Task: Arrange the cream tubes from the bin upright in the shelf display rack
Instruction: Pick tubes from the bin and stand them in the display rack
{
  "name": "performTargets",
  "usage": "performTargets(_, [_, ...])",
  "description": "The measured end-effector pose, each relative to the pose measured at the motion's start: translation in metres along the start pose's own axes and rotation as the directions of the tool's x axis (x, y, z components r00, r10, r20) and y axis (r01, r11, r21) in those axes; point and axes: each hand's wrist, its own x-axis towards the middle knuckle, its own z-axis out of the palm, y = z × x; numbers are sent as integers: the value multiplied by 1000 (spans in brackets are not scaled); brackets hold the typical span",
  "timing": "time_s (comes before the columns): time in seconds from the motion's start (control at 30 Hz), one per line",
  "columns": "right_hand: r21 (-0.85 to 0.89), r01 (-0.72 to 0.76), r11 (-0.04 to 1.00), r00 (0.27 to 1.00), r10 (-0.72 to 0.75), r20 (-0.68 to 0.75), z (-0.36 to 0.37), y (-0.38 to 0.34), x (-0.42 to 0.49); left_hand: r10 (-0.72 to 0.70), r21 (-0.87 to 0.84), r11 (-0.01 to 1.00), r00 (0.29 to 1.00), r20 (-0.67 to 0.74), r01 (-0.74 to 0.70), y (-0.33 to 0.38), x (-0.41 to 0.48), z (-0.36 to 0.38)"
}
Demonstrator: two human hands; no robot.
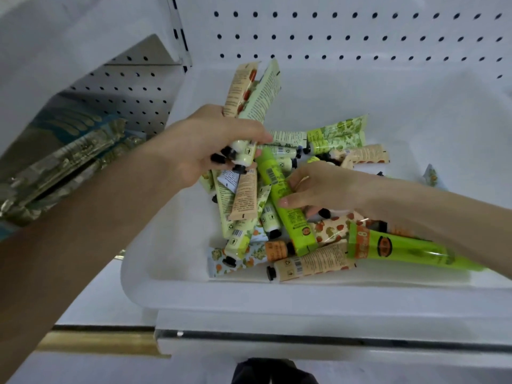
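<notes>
A white bin (177, 284) on the shelf holds a loose pile of several cream tubes (327, 261) in green, peach and pale patterned colours. My left hand (205, 145) is above the pile and grips a bunch of tubes (256, 92), caps down and crimped ends pointing up and away. My right hand (324, 189) reaches in from the right and pinches a bright green tube (279, 195) that lies diagonally on the pile. No display rack is in view.
A white pegboard back wall (360, 37) rises behind the bin. To the left, on the neighbouring shelf, lie metallic foil packets (55, 167). A shelf front edge with a gold strip (97, 342) runs below the bin.
</notes>
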Motion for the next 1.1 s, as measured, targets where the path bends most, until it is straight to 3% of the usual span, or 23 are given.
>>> performTargets(0.07, [56, -27, 998, 1000, 26, 16, -9, -2, -4, 26, -4, 1000, 1000, 11, -26, 1, 0, 1])
performTargets(0.2, [336, -50, 941, 997, 26, 76, -35, -11, -19, 112, 35, 993, 993, -29, -111, 1, -2, 3])
performTargets(0.4, [345, 94, 934, 993, -65, -95, -79, -8, -82, 280, 149, 953, 956, -89, -265, 10, -23, 20])
performTargets(0.6, [582, 133, 802, 989, -142, -30, -113, 40, -182, 407, 202, 903, 907, -113, -380, 38, -63, 71])
performTargets(0.73, [589, 174, 789, 983, -171, -62, -121, 90, -255, 425, 139, 903, 895, -140, -407, 56, -93, 132])
performTargets(0.93, [524, 237, 818, 957, -103, -272, -136, 197, -367, 439, 28, 898, 893, -99, -439, 69, -142, 275])
performTargets(1.1, [582, 151, 799, 969, -3, -247, -145, 279, -426, 447, -113, 890, 894, 16, -443, 55, -173, 378])
